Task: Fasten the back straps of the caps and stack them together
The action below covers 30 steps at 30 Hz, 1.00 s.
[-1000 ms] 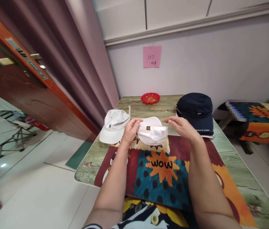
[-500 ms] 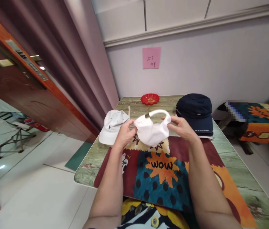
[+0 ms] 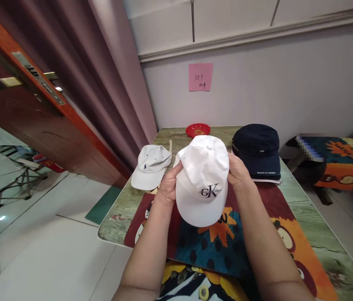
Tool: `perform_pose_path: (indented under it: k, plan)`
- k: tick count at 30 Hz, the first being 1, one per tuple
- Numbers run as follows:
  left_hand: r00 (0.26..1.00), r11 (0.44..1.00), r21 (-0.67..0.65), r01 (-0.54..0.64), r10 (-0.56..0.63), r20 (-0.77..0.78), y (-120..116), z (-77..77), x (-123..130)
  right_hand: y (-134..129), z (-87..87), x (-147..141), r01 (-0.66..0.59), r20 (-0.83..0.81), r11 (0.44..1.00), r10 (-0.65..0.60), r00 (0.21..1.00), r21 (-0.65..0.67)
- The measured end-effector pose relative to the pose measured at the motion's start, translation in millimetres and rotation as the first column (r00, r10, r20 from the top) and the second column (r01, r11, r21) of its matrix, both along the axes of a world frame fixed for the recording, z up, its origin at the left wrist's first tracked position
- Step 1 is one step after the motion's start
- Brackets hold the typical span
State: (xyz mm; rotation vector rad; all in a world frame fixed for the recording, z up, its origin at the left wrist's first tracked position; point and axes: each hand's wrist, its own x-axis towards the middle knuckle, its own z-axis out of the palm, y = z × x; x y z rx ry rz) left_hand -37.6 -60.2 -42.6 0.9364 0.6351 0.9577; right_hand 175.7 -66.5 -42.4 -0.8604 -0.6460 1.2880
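Between my two hands a white baseball cap (image 3: 206, 167) is held up over the table, its brim pointing toward me and a dark "CK" logo on its front. My left hand (image 3: 169, 182) grips the left side with the thumb on the fabric. On the other side my right hand (image 3: 238, 169) holds the cap's edge, its fingers partly hidden behind it. A pale grey cap (image 3: 151, 165) with a small navy emblem lies left of my left hand. Beyond my right hand sits a stack topped by a navy cap (image 3: 255, 146).
A red scalloped dish (image 3: 197, 130) stands at the back of the wood-patterned table (image 3: 113, 221). A colourful mat (image 3: 191, 246) covers its front. A pink note (image 3: 200, 77) is on the wall. At left are a curtain (image 3: 116, 62) and a brown door (image 3: 22, 104).
The white cap has been turned: its crown and logo now show, where its rear strap and opening showed before. Both hands have shifted their hold on its sides.
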Motion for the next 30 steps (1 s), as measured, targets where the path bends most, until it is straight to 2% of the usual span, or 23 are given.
perform_pose_path:
  k: [3,5,7,10,13,15,17,19,22,24,26,28,30]
  plan:
    - [0.999,0.999,-0.037,0.021,-0.020,0.033,5.0,9.0,-1.8,2.0,-6.9,5.7,0.009,0.113,1.000,-0.006,0.994,-0.026]
    - [0.991,0.997,-0.015,-0.069,0.071,0.113,9.9,17.5,-3.3,0.6,-10.0,10.2,-0.055,0.204,0.996,0.070,0.976,-0.076]
    - [0.953,0.977,-0.012,-0.211,0.209,0.220,14.3,25.0,-3.6,-2.8,-10.4,12.4,-0.195,0.243,0.974,0.219,0.945,-0.120]
    - [0.861,0.924,-0.076,-0.374,0.376,0.342,18.6,31.6,-1.3,-9.7,-5.3,11.2,-0.438,0.296,0.896,0.439,0.848,-0.074]
    - [0.830,0.904,-0.138,-0.405,0.427,0.358,23.0,29.3,2.2,-15.2,3.0,10.9,-0.581,0.351,0.814,0.545,0.762,-0.003]
    - [0.837,0.904,-0.148,-0.400,0.426,0.343,27.1,20.7,5.3,-17.7,7.9,14.2,-0.576,0.343,0.817,0.532,0.774,0.035]
    - [0.851,0.907,-0.138,-0.397,0.421,0.315,31.0,5.4,9.5,-21.0,12.3,20.4,-0.485,0.328,0.870,0.434,0.839,0.089]
    - [0.892,0.923,-0.126,-0.364,0.385,0.239,32.9,-16.0,14.5,-25.5,16.9,28.4,-0.343,0.327,0.927,0.280,0.902,0.153]
    - [0.974,0.967,-0.117,-0.226,0.224,-0.031,31.3,-53.6,21.7,-31.2,23.4,43.0,-0.076,0.316,0.959,-0.016,0.949,0.275]
    - [0.959,0.978,-0.087,-0.188,0.163,-0.232,29.3,-76.6,25.2,-30.4,24.0,56.0,0.158,0.246,0.921,-0.256,0.935,0.357]
    - [0.924,0.977,-0.036,-0.211,0.188,-0.332,28.4,-93.9,27.3,-24.7,18.0,74.0,0.371,0.138,0.837,-0.456,0.879,0.403]
    - [0.907,0.973,0.008,-0.231,0.218,-0.359,28.9,-104.5,28.5,-16.2,3.4,96.9,0.515,0.045,0.761,-0.576,0.816,0.394]
    - [0.901,0.974,0.042,-0.223,0.222,-0.374,30.0,-109.5,29.5,-8.5,-19.3,121.5,0.673,-0.016,0.679,-0.700,0.714,0.294]
